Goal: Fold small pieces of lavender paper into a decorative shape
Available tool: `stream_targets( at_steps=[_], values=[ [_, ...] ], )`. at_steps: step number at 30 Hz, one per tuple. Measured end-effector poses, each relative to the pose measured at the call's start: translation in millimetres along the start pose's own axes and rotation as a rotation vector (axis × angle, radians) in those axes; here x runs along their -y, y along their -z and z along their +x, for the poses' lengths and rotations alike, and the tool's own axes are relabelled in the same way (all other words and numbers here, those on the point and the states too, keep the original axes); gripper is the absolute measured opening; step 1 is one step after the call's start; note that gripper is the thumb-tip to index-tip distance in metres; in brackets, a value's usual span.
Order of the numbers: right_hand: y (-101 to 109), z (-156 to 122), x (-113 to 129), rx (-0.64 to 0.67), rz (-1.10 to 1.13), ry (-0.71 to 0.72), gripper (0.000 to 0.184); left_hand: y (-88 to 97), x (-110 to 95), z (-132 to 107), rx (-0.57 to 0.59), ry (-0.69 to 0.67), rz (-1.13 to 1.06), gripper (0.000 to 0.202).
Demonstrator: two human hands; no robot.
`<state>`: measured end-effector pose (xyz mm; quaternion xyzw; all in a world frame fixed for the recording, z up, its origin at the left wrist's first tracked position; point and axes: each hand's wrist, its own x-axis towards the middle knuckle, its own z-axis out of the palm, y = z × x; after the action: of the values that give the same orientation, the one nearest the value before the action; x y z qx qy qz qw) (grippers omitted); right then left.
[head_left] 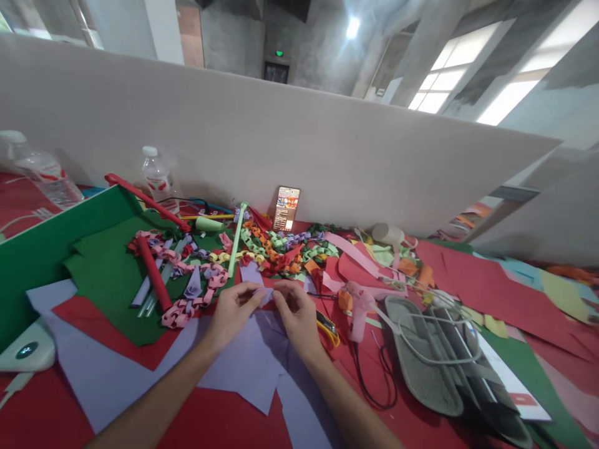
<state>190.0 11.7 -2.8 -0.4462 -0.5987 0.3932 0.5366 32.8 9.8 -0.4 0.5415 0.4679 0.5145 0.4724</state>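
Note:
Between my two hands is a small piece of purple paper point(266, 295), pinched at both ends by thumbs and fingertips. My left hand point(234, 313) is closed on its left end, and my right hand point(298, 315) on its right end. Fingers hide part of the piece, so its exact shape is unclear. Larger purple paper sheets point(241, 368) lie under both hands on red paper. Just right of my right hand rests a yellow and black tool point(327, 325), partly covered. A pink glue gun point(360, 315) with a black cord lies further right.
Colourful paper chains point(271, 249) and rolled paper tubes point(154, 272) spread across the back. A lit phone point(286, 209) leans on the grey partition point(327, 143). Water bottles point(158, 178) stand at back left. A grey fabric case point(423, 358) with a white cable lies right.

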Motion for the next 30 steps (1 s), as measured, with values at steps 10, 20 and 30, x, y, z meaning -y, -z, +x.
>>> stream_targets(
  at_steps=[10,20,30],
  values=[
    [0.3,-8.7,5.8,0.044,-0.108,0.055,0.012,-2.6,5.5,-0.2,-0.107,0.005,-0.163,0.034],
    [3.1,-10.2,3.0,0.116,0.054,-0.039,0.023,5.1,-0.1,-3.7,0.089,0.09,-0.169,0.04],
    [13.0,-7.3,3.9,0.268,0.182,-0.114,0.027,15.8,-1.0,-1.2,0.177,0.109,-0.116,0.035]
  ],
)
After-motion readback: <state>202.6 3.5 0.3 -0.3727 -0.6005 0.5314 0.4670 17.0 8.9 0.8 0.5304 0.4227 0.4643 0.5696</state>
